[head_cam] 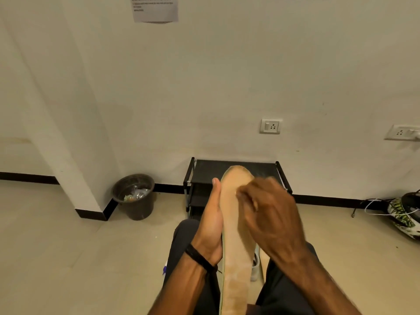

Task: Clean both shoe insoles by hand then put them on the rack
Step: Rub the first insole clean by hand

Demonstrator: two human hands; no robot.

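Note:
A tan insole (235,242) points away from me above my lap, toe end over the rack. My left hand (211,221) holds it along its left edge, thumb lying straight up the side, fingers hidden beneath. Blurred by motion, my right hand (270,214) lies on the insole's upper right part with its fingers bent down onto the surface. A second tan insole (263,266) shows only as a strip below my right wrist, between my knees. The black shoe rack (236,169) stands against the wall just beyond the hands.
A dark bin (135,196) with rubbish stands left of the rack by the wall corner. A white shoe (254,267) lies on the floor between my legs. A green-patterned helmet (403,214) and cable sit at the right. Beige tile floor spreads left and right.

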